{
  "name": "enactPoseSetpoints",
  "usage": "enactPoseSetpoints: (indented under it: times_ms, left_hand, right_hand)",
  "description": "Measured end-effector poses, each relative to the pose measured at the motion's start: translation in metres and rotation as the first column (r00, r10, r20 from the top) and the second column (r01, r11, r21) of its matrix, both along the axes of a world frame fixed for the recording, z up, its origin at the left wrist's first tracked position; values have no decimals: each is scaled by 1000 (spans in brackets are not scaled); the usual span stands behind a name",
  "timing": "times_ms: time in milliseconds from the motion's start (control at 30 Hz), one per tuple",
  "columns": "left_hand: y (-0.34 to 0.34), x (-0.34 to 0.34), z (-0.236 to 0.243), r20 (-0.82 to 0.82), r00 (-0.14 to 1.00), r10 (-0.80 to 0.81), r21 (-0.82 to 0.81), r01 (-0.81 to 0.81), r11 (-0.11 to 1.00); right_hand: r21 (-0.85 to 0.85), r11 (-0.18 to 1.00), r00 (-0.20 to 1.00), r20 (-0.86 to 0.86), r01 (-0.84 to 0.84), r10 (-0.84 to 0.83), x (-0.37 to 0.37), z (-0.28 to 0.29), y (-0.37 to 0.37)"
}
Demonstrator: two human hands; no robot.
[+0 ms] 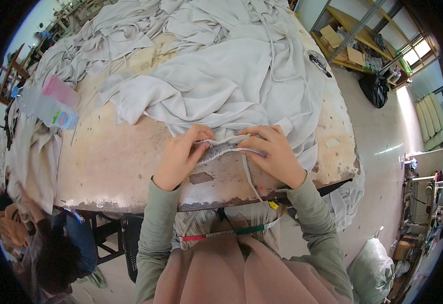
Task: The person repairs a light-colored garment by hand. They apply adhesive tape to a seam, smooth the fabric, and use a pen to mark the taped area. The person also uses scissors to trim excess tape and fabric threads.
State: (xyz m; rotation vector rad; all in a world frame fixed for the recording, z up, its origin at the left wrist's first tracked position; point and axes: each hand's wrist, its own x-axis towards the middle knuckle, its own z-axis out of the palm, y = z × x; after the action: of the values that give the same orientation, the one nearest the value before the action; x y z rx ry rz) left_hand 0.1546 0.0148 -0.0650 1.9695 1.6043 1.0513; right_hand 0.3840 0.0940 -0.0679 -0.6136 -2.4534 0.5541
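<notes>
A pale grey garment point(221, 99) lies spread on the worn table, its near edge bunched into a narrow gathered band point(215, 155). My left hand point(176, 158) pinches the left end of this band between thumb and fingers. At the other end, my right hand point(274, 154) grips the same edge, fingertips pressed together on the cloth. Between the two hands the band parts into two strips with a gap. A thin pale cord point(250, 177) hangs from near my right fingers toward the table's front edge.
Heaped pale cloth point(125, 30) covers the table's far side. A clear plastic bottle point(64, 117) and a pink cup point(62, 91) stand at the left. Dark scissors point(319, 64) lie at the right edge. Another person point(54, 253) sits lower left. A measuring tape point(226, 233) crosses my lap.
</notes>
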Motion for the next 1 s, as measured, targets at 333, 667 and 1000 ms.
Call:
enactPoseSetpoints:
  times_ms: [333, 667, 1000]
  left_hand:
    - [-1, 10, 1, 173, 985, 5, -58, 5, 998]
    - [2, 26, 11, -314, 941, 127, 254, -46, 966]
    - [-12, -24, 41, -461, 850, 255, 310, -115, 944]
  right_hand:
    - [-129, 989, 995, -61, 77, -85, -1, 10, 0]
    - [167, 984, 995, 60, 69, -80, 1, 10, 0]
    - [397, 917, 925, 333, 37, -182, 72, 52, 22]
